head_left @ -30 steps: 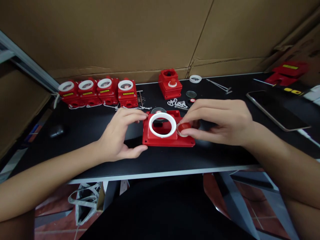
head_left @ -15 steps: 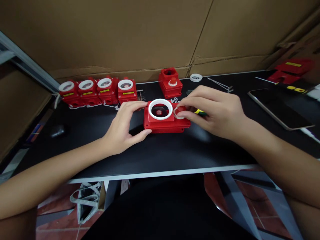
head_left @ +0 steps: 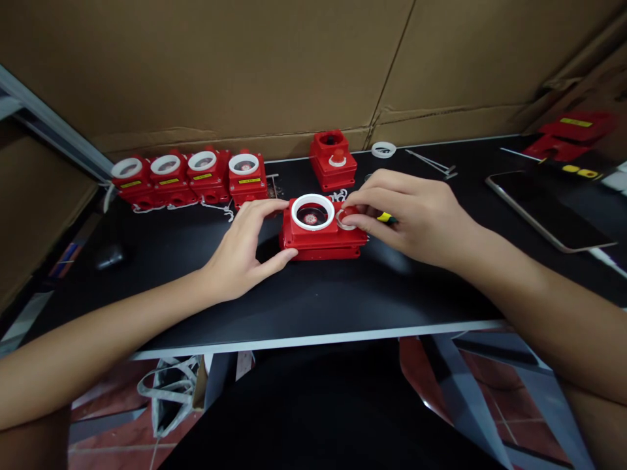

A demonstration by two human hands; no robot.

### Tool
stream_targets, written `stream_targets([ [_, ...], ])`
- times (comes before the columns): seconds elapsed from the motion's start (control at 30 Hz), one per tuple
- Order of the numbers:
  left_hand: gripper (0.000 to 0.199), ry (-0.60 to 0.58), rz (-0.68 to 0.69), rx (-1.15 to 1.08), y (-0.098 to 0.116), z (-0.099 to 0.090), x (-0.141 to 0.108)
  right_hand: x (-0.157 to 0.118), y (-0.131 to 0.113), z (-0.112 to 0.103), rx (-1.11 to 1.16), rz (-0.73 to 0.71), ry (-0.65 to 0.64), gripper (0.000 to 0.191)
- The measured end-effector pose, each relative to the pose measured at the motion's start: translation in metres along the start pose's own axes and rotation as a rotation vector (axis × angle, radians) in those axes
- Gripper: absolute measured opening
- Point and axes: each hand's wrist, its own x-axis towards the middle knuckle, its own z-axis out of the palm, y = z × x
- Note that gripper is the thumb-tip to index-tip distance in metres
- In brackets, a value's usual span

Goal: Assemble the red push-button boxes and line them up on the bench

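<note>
Steadying the red box (head_left: 323, 239), the left hand (head_left: 240, 254) has its thumb and fingers spread in a wide C around the box's left end, fingers at the far corner, thumb at the near one; the right hand (head_left: 416, 212), half curled, pinches the red knob (head_left: 349, 214) on the box's right side between thumb and fingers; and there sits the box, flat on the worktop (head_left: 318, 307), midway between the two arms, its cover lying over its base with a dark seam along the front; up top, a white ring (head_left: 313, 228) frames a dark disc (head_left: 310, 219) with a red-and-white centre; just behind the right fingertips pokes a yellow-and-green handle (head_left: 386, 217), the rest of it hidden; at the back left, four finished-looking red units (head_left: 206, 179) stand in a row, white rings on top; behind the box, another red unit (head_left: 334, 171) shows its open round hole; off to the right lies a phone (head_left: 548, 212), well apart from the right hand.
</note>
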Motion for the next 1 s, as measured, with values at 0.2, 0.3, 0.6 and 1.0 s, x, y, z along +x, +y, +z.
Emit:
stream_targets([
  [0.2, 0.061, -0.029, -0.059, -0.021, 0.002, 0.002, -0.001, 0.0, 0.0, 0.001, -0.025, -0.016, -0.016, 0.022],
  [0.3, 0.06, -0.053, -0.085, -0.016, 0.003, 0.001, 0.0, -0.001, 0.0, 0.0, -0.009, 0.025, -0.059, 0.024],
  [0.6, 0.06, -0.117, -0.08, -0.083, -0.001, -0.003, -0.001, -0.004, 0.001, -0.002, 0.056, 0.074, -0.22, 0.031],
  [1.0, 0.059, -0.185, 0.105, 0.009, 0.003, -0.012, 0.0, -0.002, -0.003, 0.005, 0.257, 0.1, -0.237, 0.037],
])
